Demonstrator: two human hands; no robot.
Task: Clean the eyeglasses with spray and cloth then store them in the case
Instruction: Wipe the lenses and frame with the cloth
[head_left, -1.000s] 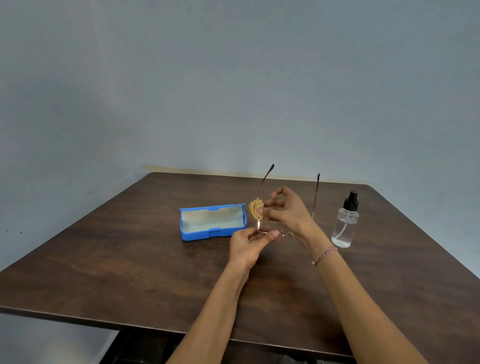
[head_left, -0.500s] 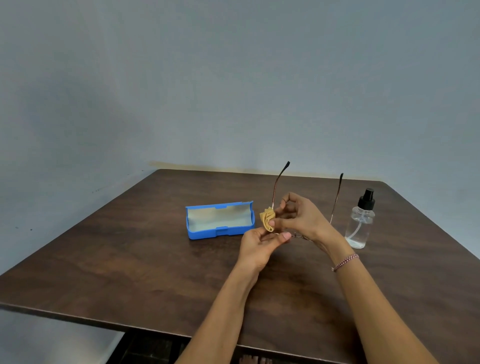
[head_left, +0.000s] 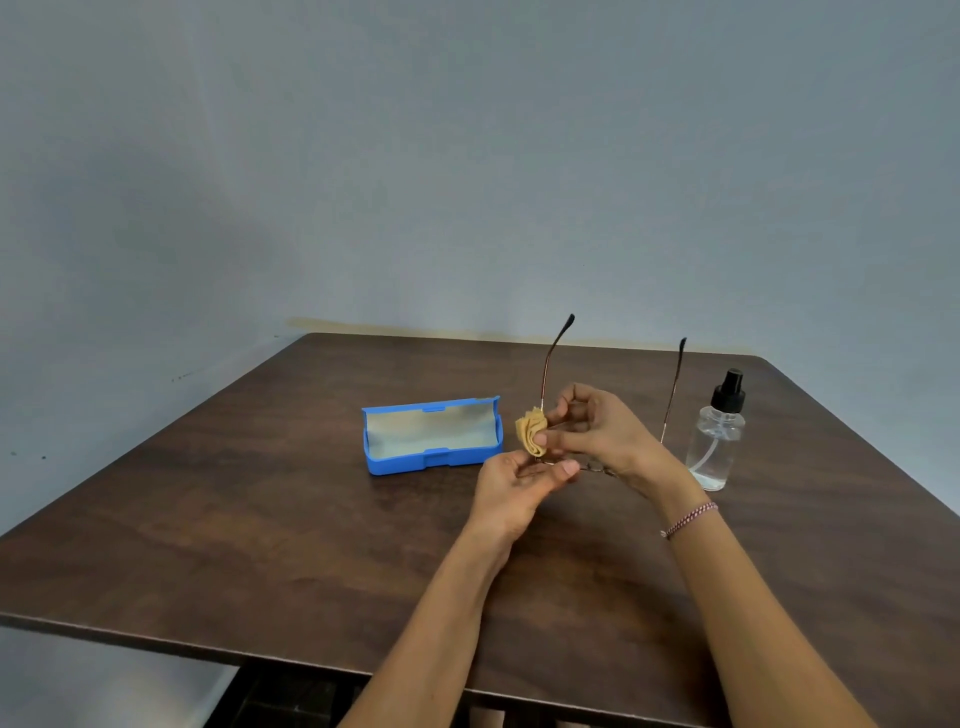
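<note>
Left hand (head_left: 511, 483) grips eyeglasses (head_left: 550, 364); right hand (head_left: 597, 431) pinches cloth (head_left: 530, 430) on them

We see a dark wooden table (head_left: 260, 519) carrying an open blue case (head_left: 434, 454) and, well apart to its right, an upright clear spray bottle (head_left: 716, 441).

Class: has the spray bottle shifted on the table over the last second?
No. The spray bottle keeps its place near the table's far right corner, right of the blue case; only the camera view shifted.
</note>
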